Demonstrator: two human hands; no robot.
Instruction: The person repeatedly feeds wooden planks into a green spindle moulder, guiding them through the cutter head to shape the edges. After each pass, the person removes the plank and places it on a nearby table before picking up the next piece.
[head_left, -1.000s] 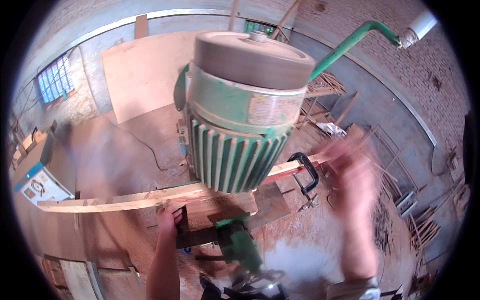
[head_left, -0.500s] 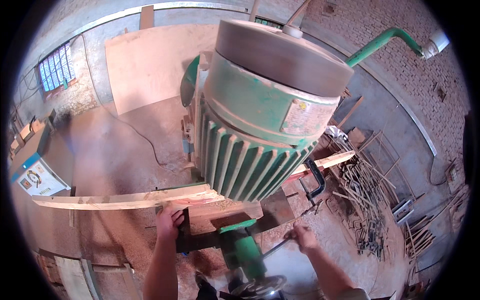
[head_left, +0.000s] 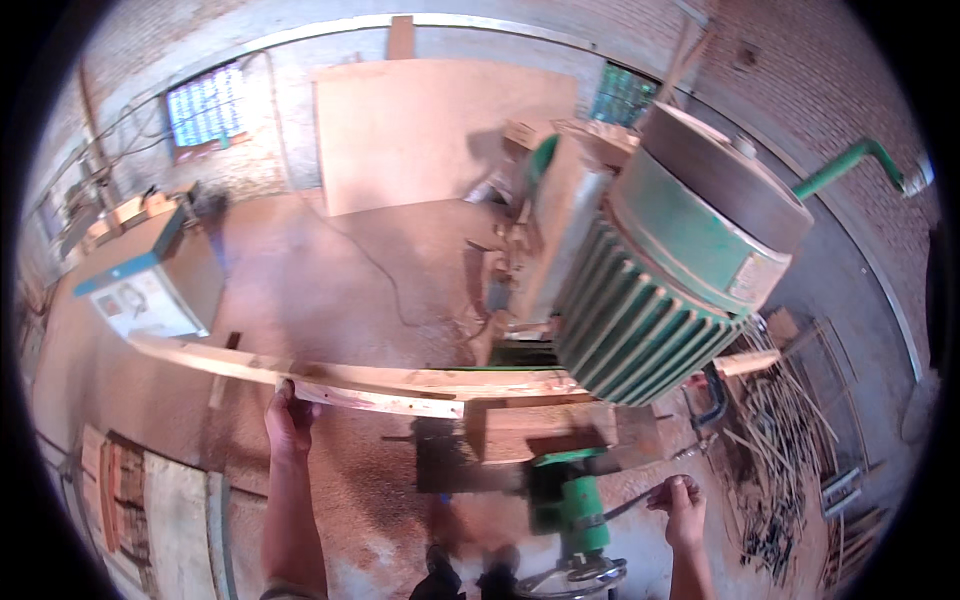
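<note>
My left hand is closed around the left end of a short wooden strip. That strip lies against a longer pale wooden board, whose right part runs behind the large green ribbed motor. My right hand is closed on the outer end of a dark lever, which slants up from a green post. Between my hands, a wooden block sits on the machine's dark table. The motor hides whatever tool is behind it.
A black clamp holds at the board's right side. Wood offcuts pile up at the right. A cabinet stands at the left, a large plywood sheet leans at the back, and a cable crosses the dusty floor.
My view has swung left, so the motor sits farther right. My left hand has moved left away from the machine, with the short strip. My right hand stays at the lever.
</note>
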